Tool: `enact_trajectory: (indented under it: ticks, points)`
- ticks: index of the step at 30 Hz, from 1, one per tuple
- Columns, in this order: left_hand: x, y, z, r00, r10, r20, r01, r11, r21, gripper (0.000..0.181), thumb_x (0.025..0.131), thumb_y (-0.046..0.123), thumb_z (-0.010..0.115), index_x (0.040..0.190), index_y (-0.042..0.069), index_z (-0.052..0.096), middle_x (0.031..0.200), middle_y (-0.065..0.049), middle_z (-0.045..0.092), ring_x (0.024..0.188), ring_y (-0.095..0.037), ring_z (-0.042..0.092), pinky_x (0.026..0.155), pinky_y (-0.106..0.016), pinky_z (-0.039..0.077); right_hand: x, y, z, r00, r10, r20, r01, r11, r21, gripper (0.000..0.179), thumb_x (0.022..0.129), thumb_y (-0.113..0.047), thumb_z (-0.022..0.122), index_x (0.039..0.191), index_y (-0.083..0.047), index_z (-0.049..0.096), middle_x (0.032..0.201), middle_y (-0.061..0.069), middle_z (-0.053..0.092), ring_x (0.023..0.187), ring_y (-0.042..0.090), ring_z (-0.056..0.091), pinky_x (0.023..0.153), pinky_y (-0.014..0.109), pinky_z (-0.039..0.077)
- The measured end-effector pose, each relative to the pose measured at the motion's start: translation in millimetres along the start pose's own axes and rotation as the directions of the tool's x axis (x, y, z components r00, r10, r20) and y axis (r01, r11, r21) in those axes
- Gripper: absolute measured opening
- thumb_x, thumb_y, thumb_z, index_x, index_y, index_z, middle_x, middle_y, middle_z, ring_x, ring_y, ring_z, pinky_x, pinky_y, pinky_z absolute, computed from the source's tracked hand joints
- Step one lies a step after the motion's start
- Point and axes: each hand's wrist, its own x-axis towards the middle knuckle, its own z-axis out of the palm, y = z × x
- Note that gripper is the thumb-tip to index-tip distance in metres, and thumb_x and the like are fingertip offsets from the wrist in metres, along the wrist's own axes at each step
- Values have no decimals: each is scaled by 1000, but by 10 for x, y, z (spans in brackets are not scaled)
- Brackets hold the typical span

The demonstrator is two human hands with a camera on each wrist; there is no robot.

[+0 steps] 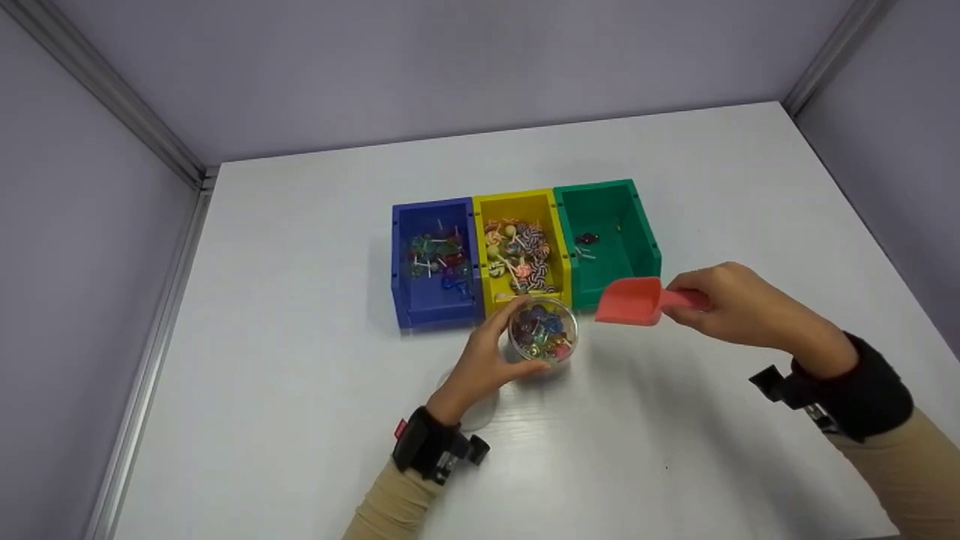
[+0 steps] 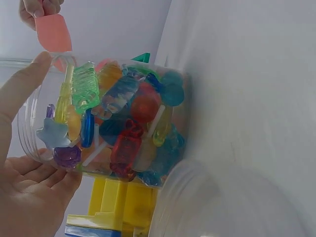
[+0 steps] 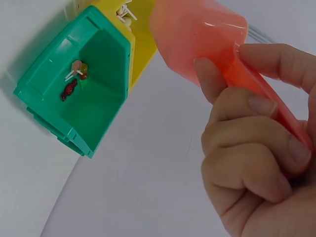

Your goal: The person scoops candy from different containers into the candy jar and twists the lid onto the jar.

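My left hand (image 1: 484,367) grips a clear plastic jar (image 2: 42,123) around its upper part, thumb on one side and fingers on the other. Colourful translucent candy pieces (image 2: 126,148) and a few white sticks fill much of the jar. In my right hand (image 1: 724,307) is a pink-red scoop (image 1: 631,301), its handle wrapped by curled fingers. The scoop's blade hangs to the right of the jar, just in front of the green bin (image 1: 651,225). In the right wrist view, the scoop (image 3: 197,34) shows its smooth underside and the fingers close round the handle.
A blue bin (image 1: 435,319) with translucent candies and a yellow bin (image 1: 517,196) with lollipops stand joined to the green one, which holds a few candies (image 3: 69,90). A clear round lid (image 2: 222,207) lies on the white table (image 1: 285,360) beside the left wrist. Walls border the table.
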Motion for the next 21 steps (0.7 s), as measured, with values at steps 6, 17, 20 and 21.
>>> enact_trajectory:
  ticks: [6, 17, 20, 21]
  points:
    - [-1, 10, 2, 1000, -17, 7, 17, 1000, 6, 92, 76, 25, 83, 151, 9, 32, 156, -12, 35, 143, -31, 38, 118, -46, 36, 72, 105, 13, 999, 33, -36, -33, 999, 6, 10, 87, -8, 67, 85, 1, 69, 59, -1, 52, 54, 3, 39, 52, 16, 35]
    - [-62, 38, -175, 997, -77, -4, 77, 997, 4, 84, 86, 42, 70, 153, 16, 27, 160, -8, 28, 150, -29, 25, 122, -54, 26, 300, 237, 203, 989, 150, -21, -148, 987, 57, 18, 91, -12, 61, 84, 5, 64, 59, 1, 45, 56, 11, 38, 54, 21, 29]
    - [-75, 15, -313, 997, -31, -77, 33, 999, 30, 71, 93, 37, 63, 151, 12, 32, 159, -12, 31, 149, -30, 28, 122, -52, 26, 345, 273, 249, 985, 171, -31, -168, 983, 77, 20, 92, -13, 60, 87, 6, 65, 59, 2, 45, 56, 12, 38, 54, 21, 28]
    - [-79, 1, -363, 994, -7, -113, 13, 998, 57, 66, 94, 34, 61, 150, 11, 33, 158, -13, 32, 148, -30, 30, 122, -50, 27, 359, 286, 264, 983, 179, -36, -175, 981, 84, 21, 93, -13, 60, 88, 6, 65, 59, 2, 45, 56, 12, 38, 53, 21, 28]
